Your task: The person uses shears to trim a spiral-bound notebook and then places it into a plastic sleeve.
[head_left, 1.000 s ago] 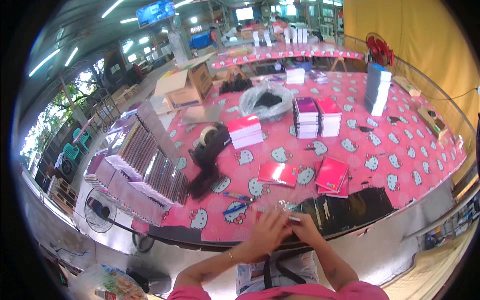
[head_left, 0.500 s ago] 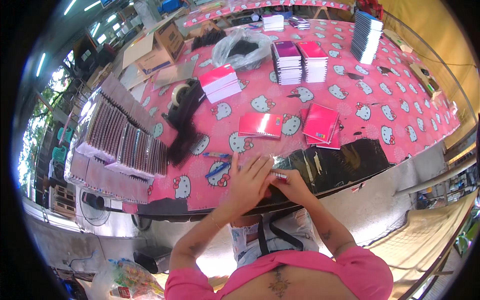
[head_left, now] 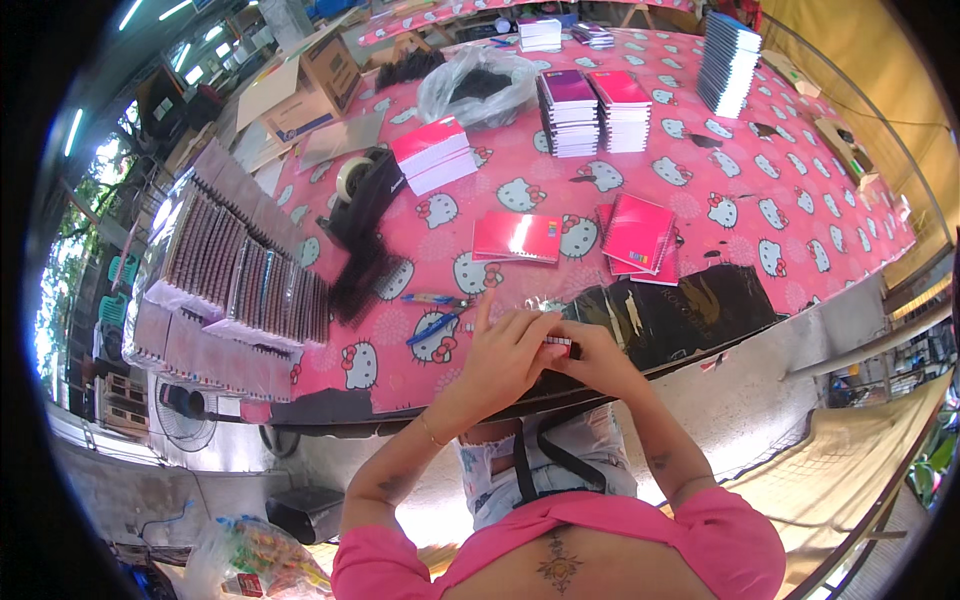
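At the table's near edge, my hands meet around a small red notebook; only a bit of its red cover and white edge shows. My right hand grips it from the right with bent fingers. Across its left side lies my left hand, fingers curved over it and one finger pointing up. Just left of that hand are a blue pen and another pen. Beyond my hands rest flat red notebooks, and to their right a small pile of spiral-bound red notebooks.
Stacked spiral notebooks fill the left side. A black tape dispenser, black mesh, a red notebook stack and a plastic bag stand farther back. Black sheeting covers the front edge. A tall stack stands far right.
My hands stay together at the table's edge. The fingers of my left hand have bent more over the red notebook, and less of it shows. The view has shifted slightly.
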Demonstrator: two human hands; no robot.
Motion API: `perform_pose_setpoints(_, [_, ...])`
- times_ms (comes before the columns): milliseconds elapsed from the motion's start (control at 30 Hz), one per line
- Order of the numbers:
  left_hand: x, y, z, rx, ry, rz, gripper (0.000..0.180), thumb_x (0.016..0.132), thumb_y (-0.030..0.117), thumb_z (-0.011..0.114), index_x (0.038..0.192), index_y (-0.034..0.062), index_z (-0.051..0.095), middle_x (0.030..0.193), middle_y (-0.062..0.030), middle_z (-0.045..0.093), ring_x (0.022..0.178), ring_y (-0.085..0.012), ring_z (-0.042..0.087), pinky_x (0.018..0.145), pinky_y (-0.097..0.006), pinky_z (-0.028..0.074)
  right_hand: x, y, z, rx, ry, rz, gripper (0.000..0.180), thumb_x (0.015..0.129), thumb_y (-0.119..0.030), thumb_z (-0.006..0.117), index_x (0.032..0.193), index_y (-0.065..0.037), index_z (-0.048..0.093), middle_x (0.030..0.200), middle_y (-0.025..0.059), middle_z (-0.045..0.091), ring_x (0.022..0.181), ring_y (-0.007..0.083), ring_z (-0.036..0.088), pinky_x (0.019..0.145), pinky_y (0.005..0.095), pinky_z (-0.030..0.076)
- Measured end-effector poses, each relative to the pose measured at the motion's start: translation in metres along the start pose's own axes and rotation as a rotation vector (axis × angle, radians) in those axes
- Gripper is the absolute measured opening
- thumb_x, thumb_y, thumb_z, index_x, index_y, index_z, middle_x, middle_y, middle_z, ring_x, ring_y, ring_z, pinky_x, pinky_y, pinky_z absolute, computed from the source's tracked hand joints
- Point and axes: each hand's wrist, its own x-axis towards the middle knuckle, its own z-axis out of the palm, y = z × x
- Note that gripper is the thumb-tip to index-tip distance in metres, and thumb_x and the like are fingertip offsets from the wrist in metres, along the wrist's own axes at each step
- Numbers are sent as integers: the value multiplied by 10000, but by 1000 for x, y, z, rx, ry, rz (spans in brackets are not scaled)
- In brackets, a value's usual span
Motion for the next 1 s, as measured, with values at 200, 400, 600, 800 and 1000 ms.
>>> perform_pose_setpoints(200, [-4,-4,6,35,-46,61,227,892,184,697,1108,117,677,1010,-22,683,964,-222,648,1156,-555,287,-12,1,-37,293,14,113,246,908,-95,730,1126,15,699,964,88,720,890,114,645,795,287,513])
perform_pose_setpoints(400, [-8,-5,7,9,-7,54,196,911,226,688,1058,97,670,956,-42,655,926,-248,624,952,-518,408,0,-4,-46,68,-51,9,152,904,-90,721,1007,20,704,874,78,690,813,122,637,750,290,511])
perform_pose_setpoints(600, [-6,8,0,-10,65,91,279,846,136,733,1092,26,660,990,-114,641,890,-306,606,780,-424,479,2,-16,-13,-285,284,-156,147,765,-46,732,821,-7,601,754,113,593,705,283,615,628,377,483])
perform_pose_setpoints(800, [-9,0,-2,22,105,58,305,827,91,717,1115,14,653,991,-114,635,877,-313,603,772,-423,481,-1,-24,-9,-272,342,-201,133,804,-36,747,918,-18,679,842,136,662,757,311,659,666,386,517])
perform_pose_setpoints(1000, [-5,0,1,16,111,58,291,843,91,705,1120,19,652,977,-111,635,871,-310,601,769,-423,475,-14,-8,1,-325,391,-241,206,861,-50,749,1062,-17,723,949,153,708,853,313,692,739,371,541])
